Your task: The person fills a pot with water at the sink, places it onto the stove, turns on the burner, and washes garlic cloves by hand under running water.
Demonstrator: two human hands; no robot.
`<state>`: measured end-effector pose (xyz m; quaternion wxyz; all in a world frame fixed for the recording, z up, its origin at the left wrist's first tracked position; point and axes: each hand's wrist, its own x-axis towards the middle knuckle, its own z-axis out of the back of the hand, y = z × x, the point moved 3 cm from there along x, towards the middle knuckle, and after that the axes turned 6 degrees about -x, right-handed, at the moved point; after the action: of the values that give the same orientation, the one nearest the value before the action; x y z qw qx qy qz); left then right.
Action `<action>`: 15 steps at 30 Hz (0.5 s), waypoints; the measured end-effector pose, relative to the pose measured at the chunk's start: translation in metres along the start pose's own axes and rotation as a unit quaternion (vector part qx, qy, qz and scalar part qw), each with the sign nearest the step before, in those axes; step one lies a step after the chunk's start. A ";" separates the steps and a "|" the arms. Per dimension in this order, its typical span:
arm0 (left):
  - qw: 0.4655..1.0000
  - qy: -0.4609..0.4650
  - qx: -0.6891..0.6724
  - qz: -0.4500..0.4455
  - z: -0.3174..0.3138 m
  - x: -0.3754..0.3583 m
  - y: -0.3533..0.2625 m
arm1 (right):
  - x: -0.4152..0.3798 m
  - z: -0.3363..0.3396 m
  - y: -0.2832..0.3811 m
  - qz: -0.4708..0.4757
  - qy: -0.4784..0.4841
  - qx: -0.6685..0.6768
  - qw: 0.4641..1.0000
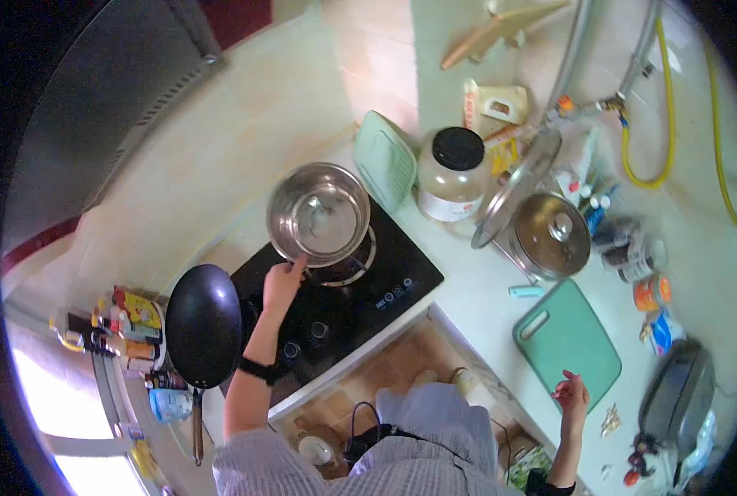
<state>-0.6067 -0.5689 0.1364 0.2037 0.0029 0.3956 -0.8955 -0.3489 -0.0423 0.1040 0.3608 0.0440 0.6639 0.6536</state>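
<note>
My left hand (284,283) is closed round the handle of a stainless steel saucepan (282,217), whose shiny inside faces me. The pan overlaps the back of the black gas stove (401,277) and part of a round burner ring (368,258). On the right, my right hand (572,391) hovers at the near edge of a green cutting board (571,339), fingers loosely bent and apart, holding nothing. A black frying pan (205,326) sits at the stove's left end, its handle toward me.
A lidded steel pot (553,236) stands right of the stove beside an upright glass lid (509,194). Behind are a black-capped jar (451,186) and a pale green plastic tray (385,157). Bottles (137,331) crowd the left; a dark appliance (678,397) sits far right.
</note>
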 end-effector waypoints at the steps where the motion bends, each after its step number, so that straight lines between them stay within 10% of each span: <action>1: 0.999 0.010 0.009 -0.029 0.006 -0.013 -0.014 | -0.009 0.010 -0.003 0.002 -0.015 0.000 1.000; 7: 0.969 0.061 0.068 -0.228 0.013 -0.106 -0.103 | -0.049 0.072 -0.054 -0.020 -0.085 0.070 0.994; 15: 0.847 0.351 0.065 -0.393 -0.114 -0.261 -0.206 | -0.118 0.160 -0.092 -0.023 -0.160 0.172 0.972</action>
<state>-0.4613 -0.2687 0.2473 -0.3183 0.1749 0.3500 -0.8635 -0.1383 0.0154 0.0898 0.4640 0.1939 0.7010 0.5056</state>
